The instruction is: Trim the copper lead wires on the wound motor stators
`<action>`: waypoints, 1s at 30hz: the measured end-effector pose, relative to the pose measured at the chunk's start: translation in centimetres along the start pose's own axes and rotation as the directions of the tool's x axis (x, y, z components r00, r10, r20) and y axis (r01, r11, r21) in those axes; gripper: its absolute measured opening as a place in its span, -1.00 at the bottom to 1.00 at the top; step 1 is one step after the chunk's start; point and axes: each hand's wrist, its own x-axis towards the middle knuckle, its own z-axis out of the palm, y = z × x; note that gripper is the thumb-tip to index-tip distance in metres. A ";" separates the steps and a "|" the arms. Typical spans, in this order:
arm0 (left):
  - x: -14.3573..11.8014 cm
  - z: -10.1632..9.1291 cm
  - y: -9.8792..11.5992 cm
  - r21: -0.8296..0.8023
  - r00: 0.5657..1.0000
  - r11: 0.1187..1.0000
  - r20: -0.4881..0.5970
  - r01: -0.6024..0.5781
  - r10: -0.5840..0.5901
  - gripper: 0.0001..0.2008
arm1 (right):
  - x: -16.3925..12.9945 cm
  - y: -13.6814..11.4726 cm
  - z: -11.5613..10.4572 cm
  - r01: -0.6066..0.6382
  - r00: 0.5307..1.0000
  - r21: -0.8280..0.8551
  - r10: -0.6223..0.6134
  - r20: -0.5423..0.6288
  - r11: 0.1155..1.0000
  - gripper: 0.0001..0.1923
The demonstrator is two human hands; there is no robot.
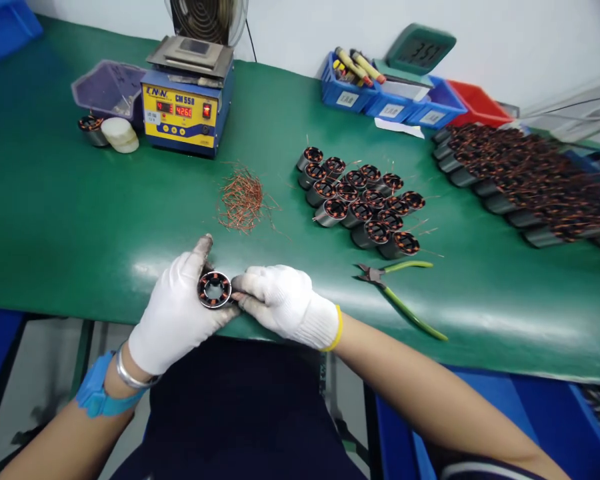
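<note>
My left hand (176, 313), in a white glove, is closed around a wound motor stator (201, 291). The stator's round open end faces up and shows copper coils set in black slots. At its right side, the gloved fingers of my right hand (280, 300) are pinched together; what lies between the fingertips is too small to make out. Green-handled cutting pliers (405, 303) lie with open jaws to the right of my right hand. Beyond my hands is a loose pile of copper wire offcuts (243, 200).
Several stators (373, 233) stand grouped on the green table (130, 200), wire ends sticking out. A larger mass of stators (525, 180) fills the right side. Behind are a blue-and-yellow machine (180, 123), a purple bin (105, 87), blue bins (347, 97) and a red bin (475, 103).
</note>
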 end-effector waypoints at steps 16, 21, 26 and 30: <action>1.7 -0.2 2.4 -0.067 0.990 0.988 0.034 -0.136 0.139 -0.82 | -1.4 2.2 -3.2 -0.290 0.951 0.576 0.297 0.085 0.765 -0.78; 1.4 0.3 2.3 -0.062 0.991 0.989 -0.012 -0.135 0.135 -0.79 | -1.9 2.2 -4.9 -0.264 0.873 0.690 0.471 -0.126 0.674 -0.67; 1.4 0.2 2.3 -0.094 0.991 0.987 0.014 -0.134 0.136 -0.81 | 0.2 -0.4 -5.9 -0.329 0.943 0.348 0.289 0.164 0.878 -0.50; 1.4 0.2 2.0 -0.100 0.993 0.989 0.008 -0.114 0.115 -0.75 | 1.7 -0.3 -4.5 -0.310 0.903 0.427 0.123 0.412 0.849 -0.70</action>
